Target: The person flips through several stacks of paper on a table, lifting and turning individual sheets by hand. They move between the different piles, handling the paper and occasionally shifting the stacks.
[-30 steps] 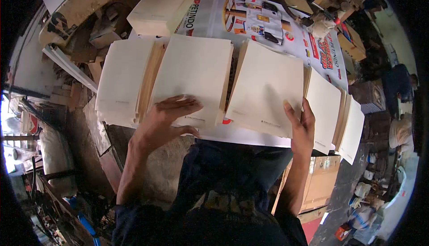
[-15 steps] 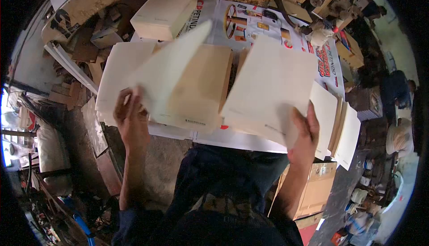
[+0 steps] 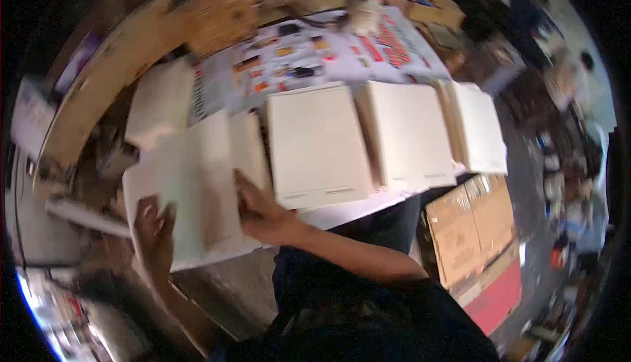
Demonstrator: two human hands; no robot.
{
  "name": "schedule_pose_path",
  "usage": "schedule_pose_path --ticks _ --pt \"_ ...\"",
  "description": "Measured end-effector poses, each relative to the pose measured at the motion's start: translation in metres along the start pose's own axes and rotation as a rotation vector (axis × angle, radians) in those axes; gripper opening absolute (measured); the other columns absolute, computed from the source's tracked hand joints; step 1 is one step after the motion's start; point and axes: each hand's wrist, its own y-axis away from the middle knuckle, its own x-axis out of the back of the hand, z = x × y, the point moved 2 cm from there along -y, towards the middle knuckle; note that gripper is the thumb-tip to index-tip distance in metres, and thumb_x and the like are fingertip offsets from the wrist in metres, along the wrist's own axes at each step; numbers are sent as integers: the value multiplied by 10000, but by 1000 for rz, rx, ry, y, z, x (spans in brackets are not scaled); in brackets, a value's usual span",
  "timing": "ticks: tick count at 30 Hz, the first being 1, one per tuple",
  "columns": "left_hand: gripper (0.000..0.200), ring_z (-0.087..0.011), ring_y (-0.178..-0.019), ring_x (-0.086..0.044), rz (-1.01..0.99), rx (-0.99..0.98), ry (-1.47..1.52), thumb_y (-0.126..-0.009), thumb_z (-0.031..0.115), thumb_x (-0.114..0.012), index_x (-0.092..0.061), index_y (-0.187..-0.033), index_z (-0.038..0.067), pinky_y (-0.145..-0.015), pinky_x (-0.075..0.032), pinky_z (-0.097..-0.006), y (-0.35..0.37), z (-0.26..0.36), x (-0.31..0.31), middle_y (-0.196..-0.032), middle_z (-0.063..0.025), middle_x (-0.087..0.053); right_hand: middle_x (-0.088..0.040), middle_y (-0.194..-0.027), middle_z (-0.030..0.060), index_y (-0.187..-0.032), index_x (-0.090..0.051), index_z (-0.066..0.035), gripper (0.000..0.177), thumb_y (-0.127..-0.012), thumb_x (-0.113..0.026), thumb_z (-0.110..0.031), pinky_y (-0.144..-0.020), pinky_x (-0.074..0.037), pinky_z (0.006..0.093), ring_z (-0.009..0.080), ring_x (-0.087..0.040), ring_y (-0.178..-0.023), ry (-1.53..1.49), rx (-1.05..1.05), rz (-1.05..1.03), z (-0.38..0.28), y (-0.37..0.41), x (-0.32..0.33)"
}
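My left hand (image 3: 156,230) is at the left edge of the left paper stack, fingers bent near the blurred sheets (image 3: 197,184). At the right edge of those sheets is my right hand (image 3: 263,212), its thumb and fingers closed on them. Just right of it stands a neat stack of printed cream paper (image 3: 319,145). Two more stacks, a middle one (image 3: 413,132) and a far right one (image 3: 482,129), lie farther along the table. Motion blurs the sheets between my hands.
A thick paper block (image 3: 158,106) sits behind the left stack. A printed banner (image 3: 342,50) covers the table under the stacks. Below the table's right side is a cardboard box (image 3: 470,227). A person (image 3: 536,23) is at the upper right.
The view has turned, so the stacks appear shifted. My right hand has moved from the right-hand sheets to the left stack, near my left hand. The raised left sheet now hangs between both hands.
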Motion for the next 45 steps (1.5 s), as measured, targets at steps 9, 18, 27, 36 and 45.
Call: schedule_pose_path --ticks 9,18,27,36,45 --pt "503 -266 -1177 -456 154 -377 549 -871 96 -602 -410 -1318 -32 -1000 -383 -359 46 107 -78 -1317 -194 -460 -563 -1179 104 -1437 -302 -13 693 -949 -483 -472 -869 -472 308 185 -544 -1088 -286 -347 323 -95 64 120" --pt "247 -120 -859 -602 -706 -423 409 -934 216 -581 -620 -1026 -10 -737 -486 -300 56 184 -278 -870 -54 -638 -645 -925 84 -1266 -538 -12 501 -883 -674 -305 -792 -501 309 168 -607 -836 372 -183 1297 -145 225 252" --pt "161 -279 -851 -649 -805 -958 -144 -829 165 -691 -648 -884 20 -766 -513 -372 101 209 -366 -915 -149 -652 -649 -1095 101 -1259 -547 7 424 -894 -655 -181 -855 -474 277 158 -605 -981 493 40 1391 -225 301 315" --pt "155 -113 -789 -589 -569 -473 419 -884 149 -663 -621 -911 2 -709 -465 -247 61 197 -245 -843 -63 -641 -626 -1193 164 -1395 -380 30 620 -882 -654 -182 -987 -407 316 208 -578 -1103 278 -399 1166 -157 229 295" --pt "295 -252 -928 -609 -713 -725 -358 -717 161 -792 -606 -901 27 -815 -510 -378 42 132 -206 -998 -106 -595 -518 -1302 217 -1336 -447 85 741 -862 -623 -457 -995 -400 356 270 -496 -1190 146 -492 957 -128 171 294"
